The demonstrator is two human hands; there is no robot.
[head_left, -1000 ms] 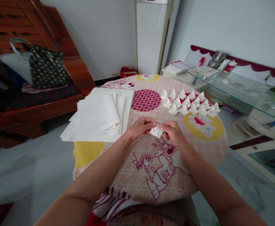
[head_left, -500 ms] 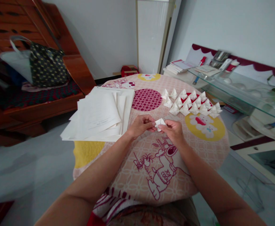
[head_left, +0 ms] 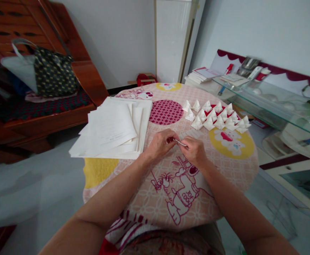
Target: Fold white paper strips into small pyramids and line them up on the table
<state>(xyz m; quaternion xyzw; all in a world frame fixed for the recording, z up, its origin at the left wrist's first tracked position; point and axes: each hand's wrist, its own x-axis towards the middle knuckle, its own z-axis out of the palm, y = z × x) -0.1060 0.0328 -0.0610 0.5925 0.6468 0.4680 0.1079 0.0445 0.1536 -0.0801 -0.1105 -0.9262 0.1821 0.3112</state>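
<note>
Over the middle of the cloth-covered table (head_left: 155,198), a small folded white paper (head_left: 180,142) is pinched between my two hands and seen nearly edge-on. My left hand (head_left: 162,142) is closed on its left end. My right hand (head_left: 194,150) grips the right end, thumb and fingers pressed together. Beyond my right hand stand several folded white paper pieces (head_left: 209,122) with pointed tips, set in rough rows. A stack of white paper sheets (head_left: 109,127) lies left of my left hand.
A wooden bench (head_left: 85,78) with a dotted dark bag (head_left: 55,72) on it stands at the left. To the right is a glass shelf (head_left: 277,102) with a metal canister (head_left: 250,63). A tall white cabinet (head_left: 170,39) rises behind the table.
The folded paper has turned from showing its broad face to nearly edge-on. My fingers have curled more closely around it. The paper stack and the pointed pieces stay put.
</note>
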